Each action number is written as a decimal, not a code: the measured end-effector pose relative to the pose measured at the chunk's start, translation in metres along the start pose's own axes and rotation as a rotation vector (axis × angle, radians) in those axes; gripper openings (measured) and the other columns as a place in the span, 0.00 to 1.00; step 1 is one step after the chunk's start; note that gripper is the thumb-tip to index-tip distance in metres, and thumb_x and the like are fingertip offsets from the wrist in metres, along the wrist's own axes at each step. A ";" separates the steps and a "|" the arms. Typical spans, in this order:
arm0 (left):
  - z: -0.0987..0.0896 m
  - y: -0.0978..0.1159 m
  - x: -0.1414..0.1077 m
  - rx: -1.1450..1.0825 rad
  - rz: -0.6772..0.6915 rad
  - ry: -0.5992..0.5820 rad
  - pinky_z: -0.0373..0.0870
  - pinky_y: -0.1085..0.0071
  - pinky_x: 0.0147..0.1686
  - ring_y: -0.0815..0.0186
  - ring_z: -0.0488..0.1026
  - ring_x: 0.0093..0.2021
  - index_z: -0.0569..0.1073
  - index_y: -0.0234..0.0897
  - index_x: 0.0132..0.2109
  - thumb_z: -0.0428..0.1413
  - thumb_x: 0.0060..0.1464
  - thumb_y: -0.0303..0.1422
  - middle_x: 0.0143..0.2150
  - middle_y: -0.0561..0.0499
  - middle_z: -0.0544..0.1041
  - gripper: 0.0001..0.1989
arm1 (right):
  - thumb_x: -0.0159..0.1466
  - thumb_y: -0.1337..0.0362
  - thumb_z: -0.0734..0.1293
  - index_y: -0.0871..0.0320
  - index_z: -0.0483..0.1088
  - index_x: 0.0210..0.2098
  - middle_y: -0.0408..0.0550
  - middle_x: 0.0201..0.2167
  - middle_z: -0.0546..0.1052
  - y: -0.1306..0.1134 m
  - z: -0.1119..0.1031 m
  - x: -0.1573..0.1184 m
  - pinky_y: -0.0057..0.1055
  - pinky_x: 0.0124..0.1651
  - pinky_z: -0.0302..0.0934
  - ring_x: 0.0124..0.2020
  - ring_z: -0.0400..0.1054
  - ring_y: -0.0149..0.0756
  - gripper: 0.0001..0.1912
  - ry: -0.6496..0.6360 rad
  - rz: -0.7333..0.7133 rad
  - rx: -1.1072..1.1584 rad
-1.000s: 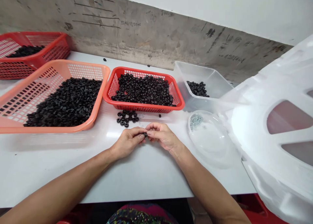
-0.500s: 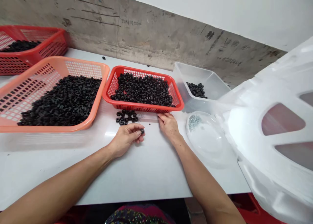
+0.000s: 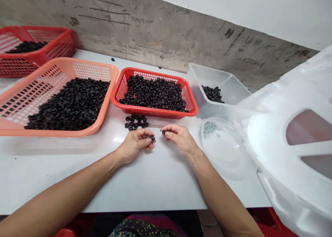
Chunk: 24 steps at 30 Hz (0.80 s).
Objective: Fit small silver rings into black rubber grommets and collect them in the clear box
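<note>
My left hand (image 3: 135,144) pinches a small round black part (image 3: 152,138) between thumb and fingertips, above the white table (image 3: 145,181). Just to its right, my right hand (image 3: 180,137) holds another small black piece (image 3: 163,132) at its fingertips; its exact shape is too small to tell. A gap separates the two hands. Behind my left hand lies a loose group of black rings (image 3: 133,122), with tiny clear or metallic bits beside it. The red basket (image 3: 153,112) full of black rings stands just beyond both hands.
An orange basket (image 3: 100,121) of black parts stands left, with another red basket (image 3: 52,50) behind it. At the right are a clear bin (image 3: 220,78) with black parts, a clear round dish (image 3: 225,150) with small metallic bits, and a large white plastic-wrapped object (image 3: 267,136).
My right hand has come back from the red basket's front edge toward my left hand, and a black piece now shows at its fingertips. My left hand keeps its pinch.
</note>
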<state>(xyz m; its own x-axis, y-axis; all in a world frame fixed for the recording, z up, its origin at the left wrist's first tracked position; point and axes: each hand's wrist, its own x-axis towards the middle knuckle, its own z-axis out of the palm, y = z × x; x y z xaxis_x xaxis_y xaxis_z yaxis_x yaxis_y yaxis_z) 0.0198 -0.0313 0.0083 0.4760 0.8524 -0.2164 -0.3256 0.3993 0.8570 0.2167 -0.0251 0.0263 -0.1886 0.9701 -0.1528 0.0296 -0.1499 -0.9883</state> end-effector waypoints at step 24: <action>0.005 0.001 -0.002 0.179 0.091 0.049 0.66 0.74 0.26 0.72 0.68 0.23 0.71 0.31 0.37 0.60 0.46 0.31 0.24 0.52 0.74 0.10 | 0.59 0.69 0.62 0.57 0.70 0.32 0.41 0.26 0.73 -0.013 0.029 -0.028 0.25 0.31 0.59 0.27 0.65 0.29 0.05 0.096 -0.210 -0.612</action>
<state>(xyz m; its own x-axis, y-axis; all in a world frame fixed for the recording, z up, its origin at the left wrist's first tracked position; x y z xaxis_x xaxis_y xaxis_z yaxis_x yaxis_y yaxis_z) 0.0230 -0.0345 0.0116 0.4092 0.8995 -0.1534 -0.2126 0.2574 0.9426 0.1928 -0.0554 0.0434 -0.1633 0.9839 0.0722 0.5603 0.1527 -0.8141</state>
